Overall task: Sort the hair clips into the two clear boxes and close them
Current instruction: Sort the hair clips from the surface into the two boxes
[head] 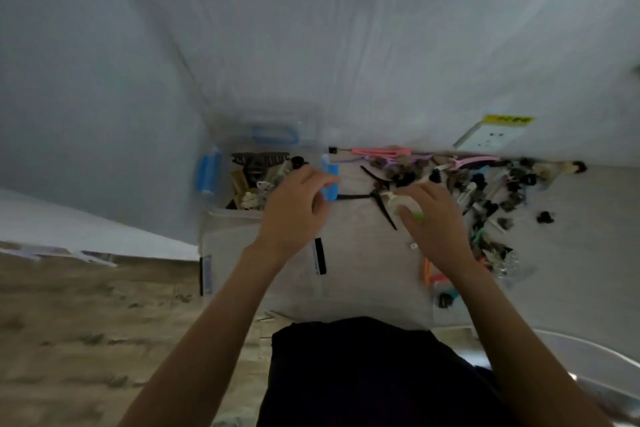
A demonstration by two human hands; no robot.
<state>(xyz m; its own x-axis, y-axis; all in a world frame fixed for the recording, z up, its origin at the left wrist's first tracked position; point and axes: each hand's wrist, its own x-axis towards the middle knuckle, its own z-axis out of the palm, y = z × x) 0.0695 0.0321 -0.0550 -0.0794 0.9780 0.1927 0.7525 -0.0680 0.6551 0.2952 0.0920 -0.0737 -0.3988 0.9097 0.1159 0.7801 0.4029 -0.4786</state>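
While the whole view is motion-blurred, the clear box with blue latches (221, 180) is easy to pick out against the white wall, and it serves as the landmark. It stands open and holds dark and beige hair clips (254, 177), with a blue handle (275, 135) showing at its far side. Just in front of that box, nearer the person, lies a 2nd clear box (228, 263) with dark latches; what it holds cannot be made out. To the right of the landmark box, along the wall, a loose pile of hair clips (485, 191) spreads over the pale tabletop (571, 253), with pink long clips (381, 151) at its far edge and black ones scattered through it. The left hand (294, 215) hovers over the near right corner of the landmark box, fingers curled toward the thumb; whether it pinches anything I cannot tell through the blur. The right hand (433, 218) sits well right of the box at the edge of the pile, its fingers curled round a pale clip with a green tip (408, 210). A white socket plate with a yellow label (495, 135) is fixed on the wall beyond the pile.
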